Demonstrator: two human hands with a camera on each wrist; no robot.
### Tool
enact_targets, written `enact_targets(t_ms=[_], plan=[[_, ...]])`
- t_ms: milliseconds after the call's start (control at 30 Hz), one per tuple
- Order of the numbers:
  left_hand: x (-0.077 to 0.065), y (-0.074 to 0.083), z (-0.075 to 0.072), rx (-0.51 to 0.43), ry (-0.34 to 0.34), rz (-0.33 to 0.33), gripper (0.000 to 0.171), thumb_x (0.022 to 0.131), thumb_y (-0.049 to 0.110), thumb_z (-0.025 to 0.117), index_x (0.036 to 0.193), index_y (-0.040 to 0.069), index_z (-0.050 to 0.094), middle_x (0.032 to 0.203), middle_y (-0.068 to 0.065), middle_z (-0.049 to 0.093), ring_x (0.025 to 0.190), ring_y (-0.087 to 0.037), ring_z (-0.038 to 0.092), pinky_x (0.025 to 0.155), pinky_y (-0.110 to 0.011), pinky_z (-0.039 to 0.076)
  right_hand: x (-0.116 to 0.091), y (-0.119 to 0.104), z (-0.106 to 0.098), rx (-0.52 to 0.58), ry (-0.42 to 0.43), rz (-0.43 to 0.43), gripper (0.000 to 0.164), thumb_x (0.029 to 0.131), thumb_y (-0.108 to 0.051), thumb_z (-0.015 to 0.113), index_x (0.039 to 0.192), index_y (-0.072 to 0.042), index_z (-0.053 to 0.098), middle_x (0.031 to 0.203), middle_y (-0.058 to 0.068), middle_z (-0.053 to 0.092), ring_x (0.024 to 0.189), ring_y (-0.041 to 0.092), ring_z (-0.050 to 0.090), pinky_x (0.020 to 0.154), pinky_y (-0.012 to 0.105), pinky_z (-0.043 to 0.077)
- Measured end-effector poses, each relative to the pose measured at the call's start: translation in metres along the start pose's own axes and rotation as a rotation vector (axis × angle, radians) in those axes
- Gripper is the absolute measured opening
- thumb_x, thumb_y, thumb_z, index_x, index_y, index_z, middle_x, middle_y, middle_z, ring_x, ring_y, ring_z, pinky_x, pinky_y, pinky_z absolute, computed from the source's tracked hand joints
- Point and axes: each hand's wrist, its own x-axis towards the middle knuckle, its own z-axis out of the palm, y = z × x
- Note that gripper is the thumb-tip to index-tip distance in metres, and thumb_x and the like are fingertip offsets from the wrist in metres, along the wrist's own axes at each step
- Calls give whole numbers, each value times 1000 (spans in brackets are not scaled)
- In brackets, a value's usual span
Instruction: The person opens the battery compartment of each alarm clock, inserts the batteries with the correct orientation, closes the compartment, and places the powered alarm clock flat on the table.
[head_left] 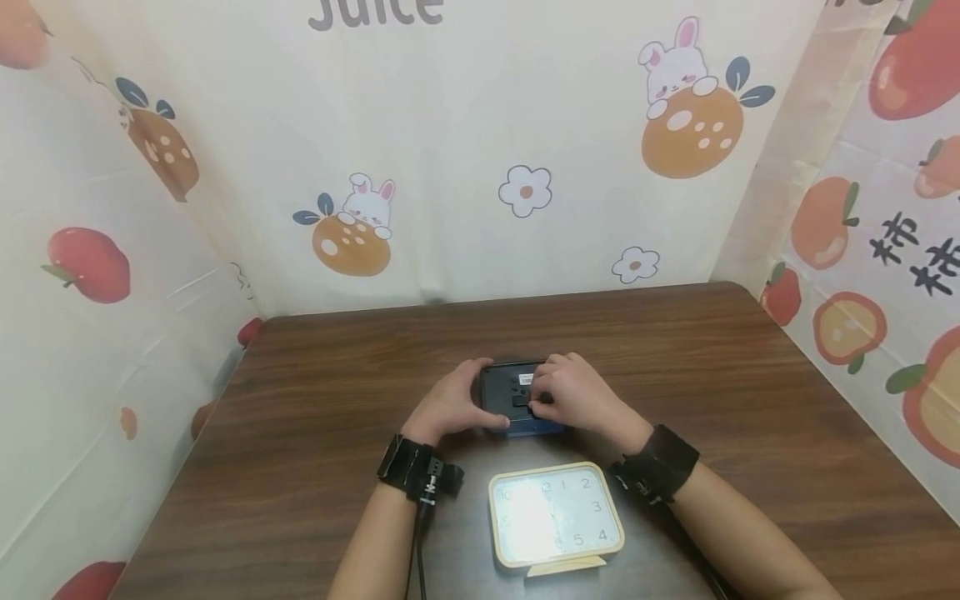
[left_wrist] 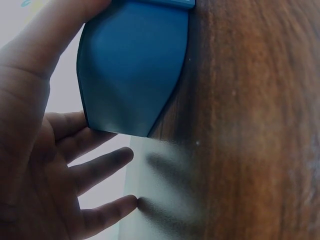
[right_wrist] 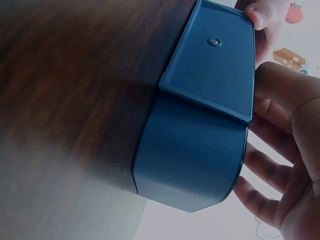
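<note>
A blue clock (head_left: pixel 536 427) lies face down on the table, its black back (head_left: pixel 498 387) turned up with small knobs and a white label (head_left: pixel 527 379). My left hand (head_left: pixel 452 402) grips its left end, thumb along the near edge and fingers at the far edge. In the left wrist view, the outer two fingers (left_wrist: pixel 107 212) spread away from the clock. Over the right part of the back, my right hand (head_left: pixel 577 392) has its thumb and index finger curled at a small dark part (head_left: pixel 521 401); what they pinch is hidden. The right wrist view shows the clock's blue base (right_wrist: pixel 207 62) with a screw.
A yellow-framed clock (head_left: pixel 555 517) lies face up between the forearms, glare on its dial. Cables (head_left: pixel 420 550) run from the wrist cameras along the arms. Printed curtains (head_left: pixel 450 125) hang behind and beside the brown wooden table (head_left: pixel 337 358).
</note>
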Motion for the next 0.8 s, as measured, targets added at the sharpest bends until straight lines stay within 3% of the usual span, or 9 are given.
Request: enact_targets(t_ms=[233,500,800], plan=[[0,-1,0,-6,3,14,96,47,63,72,129,36,31,132,8,39,109,-13,42,91,-44,36,0,1,0,-11,-23,27,9,71,-34,66,66,-27,65,74,-12,60,73,9,48,66,27,36],[-1,0,-1,-7,-1,9,95,47,64,71,129,36,31,132,8,39,109,-13,41,92,-45,36,-1,4,1,95,-50,122,13,69,-39,69,78,-29,67,90,-10,60,84,12,49,74,33,41],[-1,0,-1,-2,4,13,95,47,63,72,129,37,31,132,8,39,108,-13,41,91,-44,36,0,3,1,0,-19,-6,6,72,-33,66,69,-27,66,74,-14,60,73,8,47,65,28,36]])
